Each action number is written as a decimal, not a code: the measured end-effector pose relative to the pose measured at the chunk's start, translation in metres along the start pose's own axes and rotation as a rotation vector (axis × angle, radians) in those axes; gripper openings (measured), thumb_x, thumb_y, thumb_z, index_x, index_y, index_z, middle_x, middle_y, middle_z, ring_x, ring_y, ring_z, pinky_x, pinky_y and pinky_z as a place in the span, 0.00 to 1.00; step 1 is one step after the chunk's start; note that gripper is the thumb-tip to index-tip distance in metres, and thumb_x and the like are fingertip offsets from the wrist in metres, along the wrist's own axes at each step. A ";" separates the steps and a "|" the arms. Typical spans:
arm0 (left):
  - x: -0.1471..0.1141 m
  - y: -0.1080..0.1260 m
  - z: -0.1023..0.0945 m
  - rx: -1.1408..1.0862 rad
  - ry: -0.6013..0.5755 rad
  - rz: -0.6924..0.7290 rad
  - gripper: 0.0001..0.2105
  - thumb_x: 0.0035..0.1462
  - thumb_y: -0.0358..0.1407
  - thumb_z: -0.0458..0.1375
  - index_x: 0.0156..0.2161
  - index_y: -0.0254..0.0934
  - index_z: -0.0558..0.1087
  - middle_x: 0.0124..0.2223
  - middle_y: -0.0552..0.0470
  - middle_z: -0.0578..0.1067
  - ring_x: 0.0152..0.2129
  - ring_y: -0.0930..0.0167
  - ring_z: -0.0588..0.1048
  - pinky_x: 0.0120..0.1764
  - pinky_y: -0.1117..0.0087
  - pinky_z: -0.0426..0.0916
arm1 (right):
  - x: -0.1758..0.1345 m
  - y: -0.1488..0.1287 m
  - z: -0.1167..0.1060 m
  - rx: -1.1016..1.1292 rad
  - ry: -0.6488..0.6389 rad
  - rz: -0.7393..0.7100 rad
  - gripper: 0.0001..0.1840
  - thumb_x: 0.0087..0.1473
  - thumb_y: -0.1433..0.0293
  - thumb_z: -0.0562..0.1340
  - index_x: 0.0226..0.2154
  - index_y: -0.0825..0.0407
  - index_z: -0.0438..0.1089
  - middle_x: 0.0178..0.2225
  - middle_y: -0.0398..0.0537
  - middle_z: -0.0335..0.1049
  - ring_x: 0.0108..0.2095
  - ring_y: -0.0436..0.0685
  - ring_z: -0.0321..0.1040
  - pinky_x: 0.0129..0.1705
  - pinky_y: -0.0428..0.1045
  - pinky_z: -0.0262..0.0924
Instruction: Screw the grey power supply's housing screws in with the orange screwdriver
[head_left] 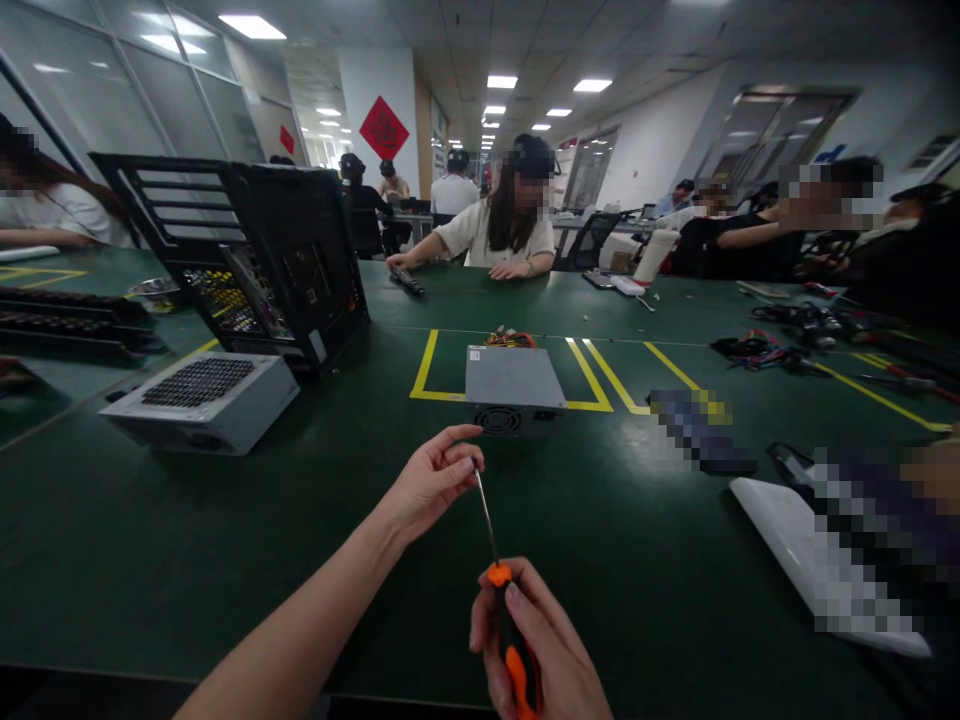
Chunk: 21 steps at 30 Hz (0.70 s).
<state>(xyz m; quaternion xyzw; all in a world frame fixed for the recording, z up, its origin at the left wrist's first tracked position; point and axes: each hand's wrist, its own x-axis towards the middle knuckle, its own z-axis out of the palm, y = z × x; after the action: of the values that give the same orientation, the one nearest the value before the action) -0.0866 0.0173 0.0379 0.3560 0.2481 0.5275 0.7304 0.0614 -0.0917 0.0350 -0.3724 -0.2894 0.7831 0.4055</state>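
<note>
My right hand point(536, 640) is wrapped round the orange and black handle of a screwdriver point(487, 515), its metal shaft tilted up and to the left. At the screwdriver's tip, the thumb and fingers of my left hand point(431, 480) are pinched together. Whatever sits between those fingertips is too small to make out. Just beyond my left fingers lies a grey power supply unit point(516, 378), its fan grille facing me and coloured cables point(512, 339) behind it. Both hands are above the green table point(360, 590), apart from the unit.
On the left, a black computer case point(300, 260) stands behind a second power supply unit point(206, 395). Yellow tape point(424, 365) marks the table. A white object point(810, 560) and cable bundles point(810, 330) lie at right. A person point(510, 215) sits opposite, touching a dark object point(407, 282).
</note>
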 end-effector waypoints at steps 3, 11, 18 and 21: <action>-0.001 0.000 0.000 0.009 -0.039 -0.004 0.21 0.45 0.30 0.65 0.46 0.37 0.68 0.32 0.55 0.72 0.29 0.78 0.70 0.33 0.77 0.66 | 0.000 -0.001 0.002 0.028 -0.006 0.000 0.22 0.46 0.51 0.61 0.34 0.52 0.62 0.22 0.40 0.66 0.11 0.40 0.53 0.11 0.38 0.42; -0.002 0.001 -0.003 0.015 -0.102 -0.039 0.22 0.46 0.29 0.64 0.48 0.38 0.67 0.32 0.54 0.72 0.28 0.78 0.70 0.34 0.76 0.66 | 0.001 0.002 0.000 0.043 0.000 -0.013 0.20 0.48 0.53 0.60 0.34 0.53 0.62 0.23 0.41 0.66 0.11 0.40 0.54 0.11 0.38 0.41; -0.005 0.009 0.000 0.129 -0.175 0.001 0.20 0.48 0.29 0.62 0.48 0.37 0.67 0.31 0.54 0.72 0.28 0.77 0.69 0.35 0.75 0.64 | 0.002 0.000 -0.012 0.045 -0.085 -0.048 0.19 0.43 0.58 0.66 0.32 0.52 0.61 0.20 0.38 0.64 0.10 0.39 0.51 0.11 0.38 0.39; -0.005 0.013 0.000 0.224 -0.194 0.027 0.20 0.48 0.29 0.62 0.48 0.36 0.67 0.31 0.54 0.72 0.28 0.77 0.69 0.34 0.75 0.63 | 0.000 0.001 -0.017 0.015 -0.070 0.001 0.17 0.45 0.59 0.65 0.30 0.53 0.61 0.15 0.34 0.59 0.09 0.38 0.47 0.12 0.38 0.38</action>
<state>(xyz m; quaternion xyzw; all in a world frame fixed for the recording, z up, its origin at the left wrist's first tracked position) -0.0961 0.0148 0.0479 0.4879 0.2289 0.4695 0.6993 0.0751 -0.0898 0.0252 -0.3420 -0.2972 0.7980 0.3973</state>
